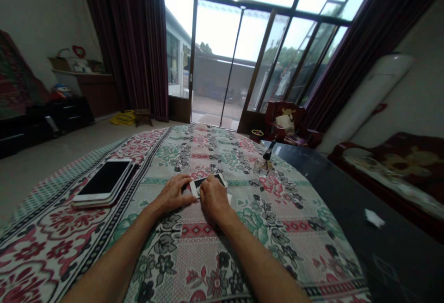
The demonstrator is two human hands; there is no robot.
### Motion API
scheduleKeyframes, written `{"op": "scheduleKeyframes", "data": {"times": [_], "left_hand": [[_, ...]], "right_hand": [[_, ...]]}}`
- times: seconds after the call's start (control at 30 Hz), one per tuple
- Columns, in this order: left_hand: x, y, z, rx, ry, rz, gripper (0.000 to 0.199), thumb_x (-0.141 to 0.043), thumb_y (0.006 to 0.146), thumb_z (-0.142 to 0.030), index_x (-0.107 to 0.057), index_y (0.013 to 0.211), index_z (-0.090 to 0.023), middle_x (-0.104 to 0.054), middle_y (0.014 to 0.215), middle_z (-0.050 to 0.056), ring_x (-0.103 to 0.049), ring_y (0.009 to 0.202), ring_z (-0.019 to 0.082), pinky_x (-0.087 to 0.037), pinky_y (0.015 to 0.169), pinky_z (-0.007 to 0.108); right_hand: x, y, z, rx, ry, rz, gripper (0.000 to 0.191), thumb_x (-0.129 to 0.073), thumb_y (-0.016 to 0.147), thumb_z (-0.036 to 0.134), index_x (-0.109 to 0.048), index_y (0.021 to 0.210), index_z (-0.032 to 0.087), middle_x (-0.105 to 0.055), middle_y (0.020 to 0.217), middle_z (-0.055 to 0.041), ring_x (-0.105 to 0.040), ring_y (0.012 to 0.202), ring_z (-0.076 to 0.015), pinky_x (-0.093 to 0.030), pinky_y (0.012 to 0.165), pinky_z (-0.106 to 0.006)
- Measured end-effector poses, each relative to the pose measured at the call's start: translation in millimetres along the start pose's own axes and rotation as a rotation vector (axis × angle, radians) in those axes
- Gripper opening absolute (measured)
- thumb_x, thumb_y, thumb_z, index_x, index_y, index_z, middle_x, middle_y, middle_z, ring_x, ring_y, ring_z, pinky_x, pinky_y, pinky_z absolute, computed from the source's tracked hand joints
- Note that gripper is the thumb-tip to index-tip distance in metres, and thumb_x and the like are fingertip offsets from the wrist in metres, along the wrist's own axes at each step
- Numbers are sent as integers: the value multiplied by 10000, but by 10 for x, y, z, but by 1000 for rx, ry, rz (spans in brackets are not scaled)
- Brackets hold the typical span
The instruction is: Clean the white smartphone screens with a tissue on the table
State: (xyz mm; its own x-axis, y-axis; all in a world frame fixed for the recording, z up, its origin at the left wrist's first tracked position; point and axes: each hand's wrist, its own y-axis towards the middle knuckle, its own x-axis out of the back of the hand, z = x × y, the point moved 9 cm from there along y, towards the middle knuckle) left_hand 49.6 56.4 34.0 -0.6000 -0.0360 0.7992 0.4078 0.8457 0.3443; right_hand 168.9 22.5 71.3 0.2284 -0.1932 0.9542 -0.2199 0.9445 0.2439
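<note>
A white smartphone (220,178) with a dark screen lies on the patterned cloth in front of me. My left hand (175,193) holds its left end between thumb and fingers. Over the middle of the screen, my right hand (214,197) is closed, its fingers bunched and pressed down on the phone. Bits of a white wipe (229,198) show beside and under the right hand; whether it is paper or cloth I cannot tell. The right hand covers much of the phone.
To the left lies a stack of white-framed tablets (104,180). A small glass bottle (262,168) with a black top stands ahead to the right. The flowered tablecloth (194,266) covers the round table. A crumpled white tissue (374,218) lies on a dark glossy surface (347,201) at right.
</note>
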Motion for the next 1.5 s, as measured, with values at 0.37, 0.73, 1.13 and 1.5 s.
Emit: {"op": "scheduleKeyframes", "data": {"times": [0.37, 0.73, 1.13, 1.5], "left_hand": [[5, -2, 2, -19, -13, 29, 570, -681, 696, -464, -617, 1174, -160, -576, 1291, 129, -513, 1218, 306, -388, 1058, 439], [12, 4, -12, 7, 42, 21, 554, -675, 696, -476, -614, 1158, -177, -585, 1281, 127, -523, 1210, 311, -383, 1057, 445], [-12, -28, -32, -32, 32, -42, 417, -617, 744, -416, -606, 1115, -225, -612, 1239, 94, -544, 1164, 292, -406, 1017, 457], [0, -34, -25, -38, 39, -23, 512, -659, 713, -484, -604, 1147, -218, -598, 1261, 102, -531, 1188, 316, -400, 1031, 464]], "right_hand": [[75, 110, -257, -50, 50, -38, 275, -442, 942, 199, -709, 901, 152, -630, 965, -88, -578, 874, -166, -406, 749, -249], [115, 164, -625, -185, -31, -137, 254, -440, 953, 180, -692, 945, 152, -617, 1032, -104, -566, 950, -184, -408, 809, -257], [-78, 126, 158, 92, 51, -27, 239, -487, 930, 223, -714, 887, 159, -626, 982, -83, -562, 924, -172, -411, 810, -256], [112, 261, -597, -182, -15, -108, 235, -485, 931, 204, -717, 924, 164, -630, 1004, -94, -583, 911, -179, -409, 761, -250]]}}
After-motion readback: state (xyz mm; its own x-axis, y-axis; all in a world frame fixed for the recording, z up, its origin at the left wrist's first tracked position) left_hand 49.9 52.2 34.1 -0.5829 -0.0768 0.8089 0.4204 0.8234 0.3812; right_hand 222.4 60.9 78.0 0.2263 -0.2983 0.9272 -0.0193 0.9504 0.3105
